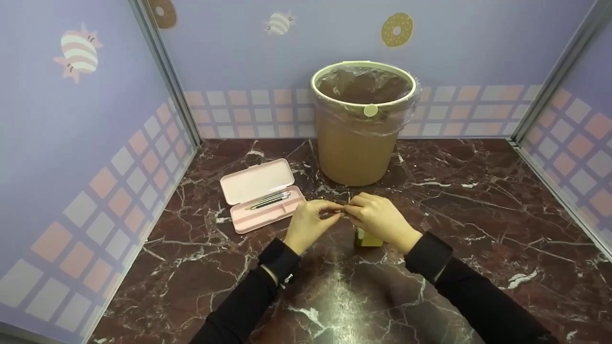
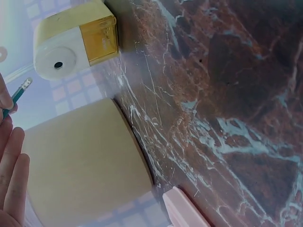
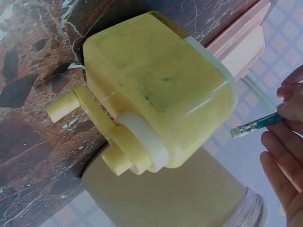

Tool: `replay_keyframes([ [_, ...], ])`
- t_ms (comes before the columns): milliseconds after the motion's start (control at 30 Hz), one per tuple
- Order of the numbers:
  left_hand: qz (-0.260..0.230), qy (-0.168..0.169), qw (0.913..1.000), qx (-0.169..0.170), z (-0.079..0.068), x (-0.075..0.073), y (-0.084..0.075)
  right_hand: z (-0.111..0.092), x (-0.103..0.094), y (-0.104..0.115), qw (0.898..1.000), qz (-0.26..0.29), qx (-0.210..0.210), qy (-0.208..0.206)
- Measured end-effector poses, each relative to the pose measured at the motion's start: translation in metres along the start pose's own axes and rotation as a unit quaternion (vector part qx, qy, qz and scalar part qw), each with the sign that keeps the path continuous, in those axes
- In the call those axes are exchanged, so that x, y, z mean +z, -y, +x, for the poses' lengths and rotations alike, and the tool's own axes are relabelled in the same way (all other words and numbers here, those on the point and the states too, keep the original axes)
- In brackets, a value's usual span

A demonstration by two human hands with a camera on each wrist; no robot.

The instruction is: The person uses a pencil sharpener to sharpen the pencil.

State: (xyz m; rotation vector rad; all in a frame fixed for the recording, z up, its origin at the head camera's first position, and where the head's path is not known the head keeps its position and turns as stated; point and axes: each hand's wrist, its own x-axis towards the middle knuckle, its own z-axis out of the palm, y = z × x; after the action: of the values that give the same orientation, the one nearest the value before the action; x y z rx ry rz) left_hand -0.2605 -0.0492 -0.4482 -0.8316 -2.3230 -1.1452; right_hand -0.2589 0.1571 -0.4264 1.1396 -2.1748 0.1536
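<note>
Both hands meet in the head view at a short green pencil [image 3: 265,122] with a white eraser end. My left hand [image 1: 308,224] pinches it between thumb and fingertips. From the other side my right hand [image 1: 380,220] grips it too, its fingertips close against the left ones. The eraser end sticks out below the fingers in both wrist views; the tip is hidden in the hands. A yellow crank pencil sharpener [image 2: 71,40] stands under the right hand, its round hole facing left and its crank handle [image 3: 94,109] on the opposite side.
An open pink pencil case [image 1: 258,222] with several pencils [image 1: 270,199] lies to the left. A tan bin [image 1: 356,148] with a clear plastic liner stands behind the hands. Patterned panels [image 1: 239,62] enclose the marbled dark red table [image 1: 478,229].
</note>
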Motion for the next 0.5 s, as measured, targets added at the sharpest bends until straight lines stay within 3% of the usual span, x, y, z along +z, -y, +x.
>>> replay_keyframes([
  [100, -0.011, -0.009, 0.9999, -0.006, -0.001, 0.000, 0.001, 0.001, 0.000, 0.001, 1.000, 0.015, 0.006, 0.002],
  [333, -0.106, -0.037, 0.9918, -0.061, -0.009, -0.005, 0.001, -0.006, -0.004, -0.003, 0.997, 0.049, 0.055, 0.010],
  [500, -0.112, -0.037, 0.9895, -0.083, -0.014, -0.010, 0.001, -0.010, -0.001, -0.009, 0.997, 0.046, 0.064, 0.013],
])
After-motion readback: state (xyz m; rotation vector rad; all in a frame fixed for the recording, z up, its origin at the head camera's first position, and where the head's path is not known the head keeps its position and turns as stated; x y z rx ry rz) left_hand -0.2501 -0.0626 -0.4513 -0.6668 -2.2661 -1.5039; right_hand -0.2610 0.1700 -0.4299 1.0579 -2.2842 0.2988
